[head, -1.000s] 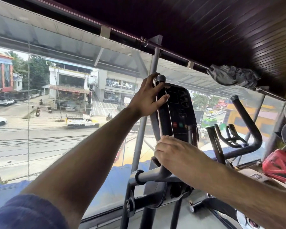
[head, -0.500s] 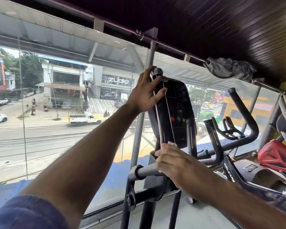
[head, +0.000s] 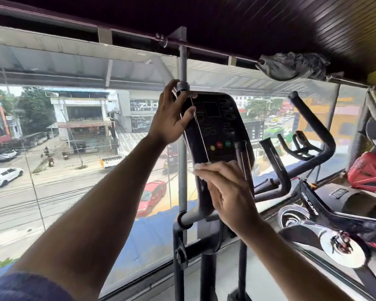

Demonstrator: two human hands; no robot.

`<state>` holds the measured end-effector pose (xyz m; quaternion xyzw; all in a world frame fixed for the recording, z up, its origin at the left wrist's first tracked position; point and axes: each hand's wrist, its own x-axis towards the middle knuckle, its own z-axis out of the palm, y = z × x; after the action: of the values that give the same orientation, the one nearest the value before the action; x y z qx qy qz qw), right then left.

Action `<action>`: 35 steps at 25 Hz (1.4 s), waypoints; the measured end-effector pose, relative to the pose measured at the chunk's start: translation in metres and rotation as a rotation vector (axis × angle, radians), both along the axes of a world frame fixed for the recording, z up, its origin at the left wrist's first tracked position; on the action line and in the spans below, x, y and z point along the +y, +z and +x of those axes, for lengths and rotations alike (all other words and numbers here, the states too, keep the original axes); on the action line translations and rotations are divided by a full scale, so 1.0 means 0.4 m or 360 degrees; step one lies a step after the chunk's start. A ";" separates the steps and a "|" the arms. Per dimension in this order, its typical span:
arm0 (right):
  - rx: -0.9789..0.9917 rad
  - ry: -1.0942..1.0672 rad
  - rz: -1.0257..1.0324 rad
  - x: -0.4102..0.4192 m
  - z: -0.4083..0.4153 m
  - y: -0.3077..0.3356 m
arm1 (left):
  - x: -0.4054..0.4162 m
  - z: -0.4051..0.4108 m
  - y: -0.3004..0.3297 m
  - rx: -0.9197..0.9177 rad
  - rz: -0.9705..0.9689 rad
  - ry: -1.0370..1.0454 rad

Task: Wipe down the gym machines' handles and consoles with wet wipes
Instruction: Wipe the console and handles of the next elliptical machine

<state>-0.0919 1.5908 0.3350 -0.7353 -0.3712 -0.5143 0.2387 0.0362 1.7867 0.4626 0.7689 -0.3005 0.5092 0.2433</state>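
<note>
A black console [head: 217,131] with yellow, red and green buttons stands on a gym machine in front of the window. My left hand [head: 172,118] grips the console's upper left edge, fingers behind it and thumb on its face. My right hand [head: 226,192] presses a white wet wipe [head: 202,166] against the console's lower edge; most of the wipe is hidden under my fingers. A black handle bar [head: 243,157] rises just right of the console.
A grey window post [head: 182,174] stands behind the console. To the right are a curved black handlebar [head: 313,127], an exercise bike with a chrome flywheel [head: 343,246] and a red object [head: 371,170]. A bundled grey cloth [head: 291,66] hangs from the rail above.
My right hand with the wipe has moved up from the machine's lower frame onto the console's bottom edge. The left hand keeps its grip on the top. The view has turned slightly.
</note>
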 end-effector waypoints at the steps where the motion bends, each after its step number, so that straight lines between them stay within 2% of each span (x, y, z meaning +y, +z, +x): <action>1: -0.0035 0.0007 0.0009 -0.003 -0.008 -0.027 | 0.000 -0.001 0.001 0.0005 -0.0001 0.0008; 7: -0.0139 0.0042 -0.0119 -0.039 -0.023 -0.157 | -0.008 -0.006 -0.001 0.0015 0.0012 0.0016; 11: 0.0016 0.0259 0.0180 -0.072 -0.042 -0.150 | -0.002 -0.003 -0.004 0.0039 0.0025 0.0027; 14: 0.0056 0.0266 0.0407 -0.062 -0.035 -0.095 | -0.010 -0.005 -0.001 0.0030 0.0008 -0.0007; 16: 0.0047 0.0239 0.0408 -0.037 -0.023 -0.102 | -0.014 -0.009 -0.002 0.0040 -0.0008 -0.0001; 22: 0.0068 0.0281 0.0365 -0.043 -0.019 -0.256 | -0.017 -0.016 -0.002 0.0042 -0.0002 -0.0034; 26: 0.0146 0.0217 0.0363 -0.045 -0.044 -0.267 | -0.023 -0.014 -0.004 0.0037 -0.0019 -0.0045; 31: -0.0059 0.0022 0.0381 0.016 -0.060 -0.149 | -0.022 -0.020 -0.001 0.0059 -0.0027 -0.0066; 35: 0.0017 -0.0079 0.0337 0.043 -0.047 -0.234 | -0.019 -0.017 -0.005 0.0028 -0.0003 -0.0075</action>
<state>-0.1109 1.6078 0.2414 -0.7177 -0.2951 -0.5525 0.3041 0.0292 1.7790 0.4606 0.7658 -0.3158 0.4970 0.2585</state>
